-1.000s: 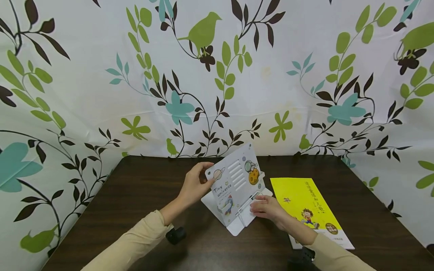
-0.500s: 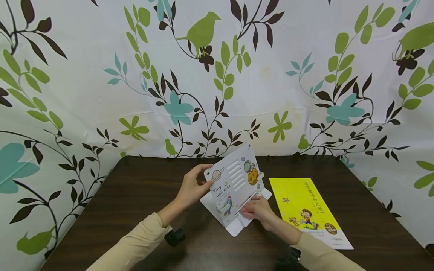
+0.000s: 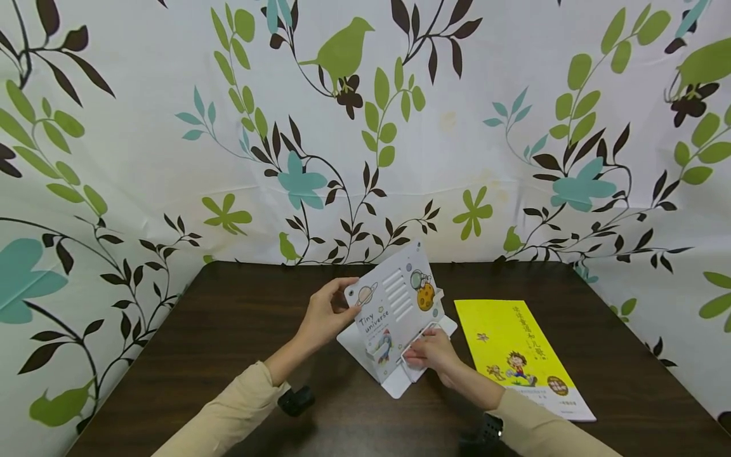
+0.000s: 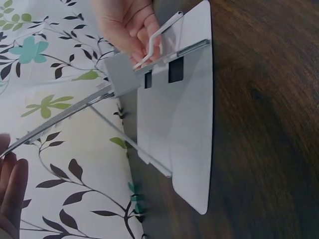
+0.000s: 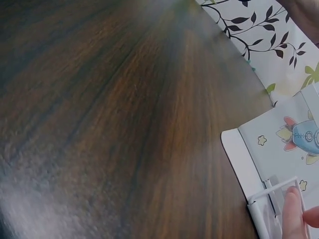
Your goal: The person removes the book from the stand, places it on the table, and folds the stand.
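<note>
A white book stand (image 3: 400,301) printed with "Tiny universe", a planet, a rocket and an astronaut stands tilted back on the dark table. My left hand (image 3: 325,311) grips the upper left edge of its back panel, thumb in front and fingers behind. At the lower ledge, my right hand (image 3: 436,355) pinches the white wire page holder (image 5: 271,189) with its fingers and thumb. From the side, the left wrist view shows the flat base (image 4: 187,134) and a thin support rod (image 4: 129,139) running from the raised panel down to it.
A yellow children's book (image 3: 514,343) lies right of the stand, near my right forearm. The dark wooden table (image 3: 240,336) ends at a white cloth (image 3: 400,190) patterned with leaves and birds.
My right hand has moved left along the ledge and now has its fingers inside the wire page holder, which stands slightly raised. The left hand keeps its grip almost unmoved.
</note>
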{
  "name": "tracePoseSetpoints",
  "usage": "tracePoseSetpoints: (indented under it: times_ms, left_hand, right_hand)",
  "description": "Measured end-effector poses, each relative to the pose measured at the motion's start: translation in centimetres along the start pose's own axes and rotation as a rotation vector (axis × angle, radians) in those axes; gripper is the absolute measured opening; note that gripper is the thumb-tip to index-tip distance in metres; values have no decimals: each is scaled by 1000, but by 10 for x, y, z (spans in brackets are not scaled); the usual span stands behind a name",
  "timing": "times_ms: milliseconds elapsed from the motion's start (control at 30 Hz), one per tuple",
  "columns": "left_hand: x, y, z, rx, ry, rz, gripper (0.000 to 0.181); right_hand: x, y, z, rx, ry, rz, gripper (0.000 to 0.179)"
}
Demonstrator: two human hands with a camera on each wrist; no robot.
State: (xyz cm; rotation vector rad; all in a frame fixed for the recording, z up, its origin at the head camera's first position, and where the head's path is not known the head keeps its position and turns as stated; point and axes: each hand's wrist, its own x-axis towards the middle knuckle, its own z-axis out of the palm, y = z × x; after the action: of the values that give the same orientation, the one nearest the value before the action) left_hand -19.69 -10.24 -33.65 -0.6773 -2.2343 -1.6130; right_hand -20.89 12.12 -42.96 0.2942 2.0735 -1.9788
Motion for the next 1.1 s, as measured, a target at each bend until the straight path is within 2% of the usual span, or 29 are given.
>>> tracePoseSetpoints:
  times_ms: [200,300,533,633,833,1033,1100]
  left_hand:
    - [-4,3,-2,-8,-20,-60,45]
    - [-8,1,-1,-38,-21,-42,46]
    - [-15,-22,10,-123,-13,-26,51]
    - [-18,-24,14,-145,-1,-18,52]
    - [-24,-13,23,-204,30,-70,52]
    - [-29,9,29,-207,60,-67,49]
    - [-30,11,31,-202,66,-73,48]
  right_hand:
    - [4,-1,-1,-15,-15,-15,43]
    - [7,-3,-3,-31,-18,-16,45]
    - [11,-5,-12,-51,-47,-13,45]
    - [14,-4,-16,-64,-66,-22,45]
    - [19,-4,-23,-123,-91,-31,43]
    - [25,-6,-29,-158,-119,-34,42]
    - [28,-6,-31,-165,-124,-34,41]
